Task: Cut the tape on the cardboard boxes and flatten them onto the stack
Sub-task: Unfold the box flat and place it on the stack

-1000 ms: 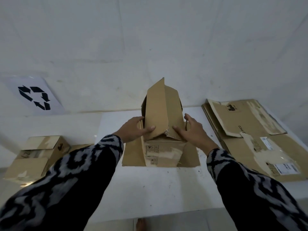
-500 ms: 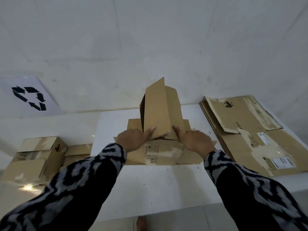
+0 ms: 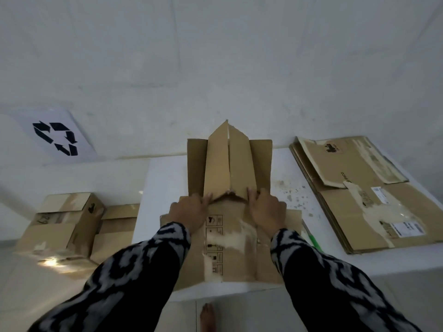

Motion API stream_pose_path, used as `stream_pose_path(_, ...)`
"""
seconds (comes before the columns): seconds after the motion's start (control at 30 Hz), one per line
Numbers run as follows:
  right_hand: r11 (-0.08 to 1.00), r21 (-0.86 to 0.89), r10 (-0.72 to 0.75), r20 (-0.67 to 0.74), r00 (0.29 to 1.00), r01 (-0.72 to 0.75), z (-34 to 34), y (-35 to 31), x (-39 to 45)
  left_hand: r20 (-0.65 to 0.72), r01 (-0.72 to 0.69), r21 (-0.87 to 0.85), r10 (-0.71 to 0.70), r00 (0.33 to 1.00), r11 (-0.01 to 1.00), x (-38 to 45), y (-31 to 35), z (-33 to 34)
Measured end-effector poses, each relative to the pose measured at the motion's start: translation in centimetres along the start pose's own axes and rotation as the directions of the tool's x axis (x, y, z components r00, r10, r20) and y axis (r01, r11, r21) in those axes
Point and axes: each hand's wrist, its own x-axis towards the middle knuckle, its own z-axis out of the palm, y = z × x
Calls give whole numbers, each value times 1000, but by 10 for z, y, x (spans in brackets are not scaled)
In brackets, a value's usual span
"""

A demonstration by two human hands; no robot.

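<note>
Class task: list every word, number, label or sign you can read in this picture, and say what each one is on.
"PICO": printed on the flattened stack, possibly the end of a longer word.
Recycling arrows, no words: on the white sheet on the wall.
Handling pictograms, no readable words: on the box under the hands.
Handwritten marks on the left box: too blurred to read.
White shipping labels and black logo on the stack: too small to read.

Light: dim, cool and even, with a grey-blue cast.
Glare: one bright warm patch on the floor (image 3: 51, 262) at the lower left, beside the closed boxes (image 3: 64, 221).
Shadows: soft and weak.
Sharpness: slightly soft everywhere; the printed labels cannot be read.
Distortion: wide-angle; straight lines bend toward the edges.
</note>
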Motion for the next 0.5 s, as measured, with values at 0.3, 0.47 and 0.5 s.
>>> stream_pose_path(0.3, 987, -162, 35, 113, 993, -17, 54, 60, -11, 240, 90, 11, -90, 967, 996, -14, -41, 75)
stream_pose_path(0.47, 947, -171, 314, 307, 898, -273, 79, 93, -27, 415, 344, -34, -300, 859, 938, -33, -61, 108)
stream_pose_path(0.5, 924, -157, 382, 302, 873, -350, 80, 98, -30, 403, 375, -50, -325, 856, 926, -35, -63, 111)
